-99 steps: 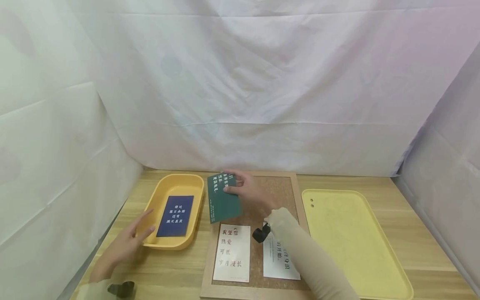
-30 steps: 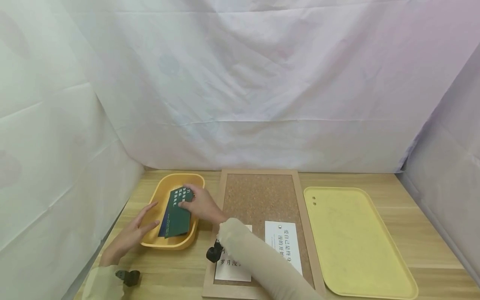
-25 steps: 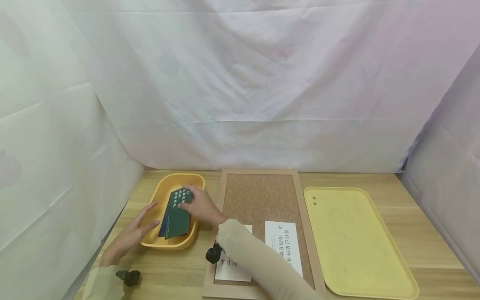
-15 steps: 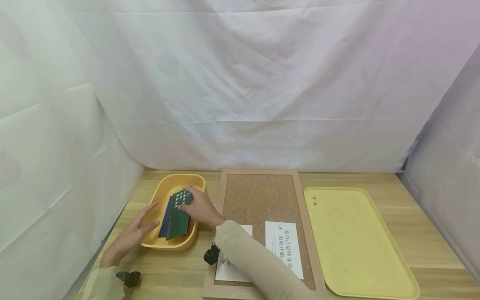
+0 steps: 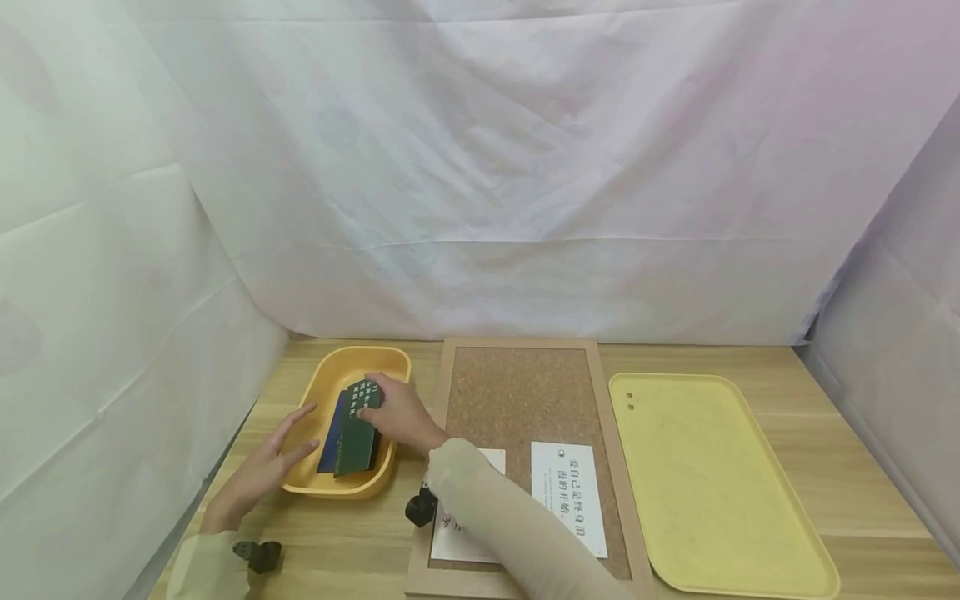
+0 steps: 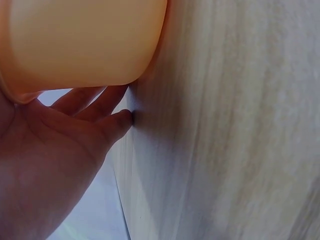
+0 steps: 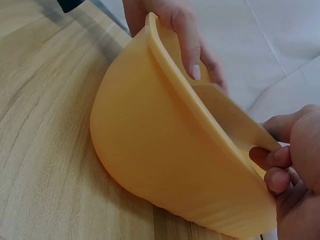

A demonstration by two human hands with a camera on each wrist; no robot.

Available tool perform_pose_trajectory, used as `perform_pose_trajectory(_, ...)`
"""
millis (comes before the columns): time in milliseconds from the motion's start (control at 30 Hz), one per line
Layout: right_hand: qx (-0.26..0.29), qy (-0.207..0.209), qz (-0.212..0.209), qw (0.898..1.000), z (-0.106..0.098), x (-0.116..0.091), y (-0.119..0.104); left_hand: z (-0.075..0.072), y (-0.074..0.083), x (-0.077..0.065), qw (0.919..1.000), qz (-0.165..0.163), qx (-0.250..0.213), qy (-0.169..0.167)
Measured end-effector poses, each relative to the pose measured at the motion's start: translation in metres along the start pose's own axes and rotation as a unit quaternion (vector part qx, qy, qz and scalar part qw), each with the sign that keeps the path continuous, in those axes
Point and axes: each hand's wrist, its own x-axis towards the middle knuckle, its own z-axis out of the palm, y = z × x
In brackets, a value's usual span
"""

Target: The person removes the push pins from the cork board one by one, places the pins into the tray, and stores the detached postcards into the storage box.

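Observation:
My right hand (image 5: 405,417) pinches a dark green card (image 5: 356,442) with white writing between thumb and fingers. The card is tilted inside the yellow tub (image 5: 341,492), partly over a dark blue card (image 5: 328,454) lying there. In the right wrist view, the card's pale back (image 7: 225,110) shows above the tub's wall (image 7: 150,120). My left hand (image 5: 262,471) holds the tub's near-left rim. Its thumb and a finger reach over the rim, while other fingers (image 6: 105,102) lie outside against the tub's wall in the left wrist view.
Right of the tub lies a wood-framed cork board (image 5: 517,392). Two white cards are on it: one (image 5: 566,500) with a pin, the other (image 5: 461,546) partly under my right sleeve. A flat yellow tray (image 5: 720,483) lies farther right. White cloth (image 5: 480,167) hangs behind.
The right hand has carried the green card from above the board leftward into the tub. Lately the card has tilted more steeply, showing more blue card. The left hand moved slightly right.

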Motion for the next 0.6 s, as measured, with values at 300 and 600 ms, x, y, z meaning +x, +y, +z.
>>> perform_pose_trajectory(300, -0.021, -0.003, 0.001, 1.0, 0.0015, 0.0016, -0.0012, 0.0018, 0.001, 0.0, 0.9993, -0.026, 0.024, 0.014)
perform_pose_trajectory(600, -0.022, -0.006, 0.001, 1.0, 0.0011, 0.0014, -0.0013, 0.002, 0.0069, -0.0014, 0.9993, -0.023, 0.023, 0.019)
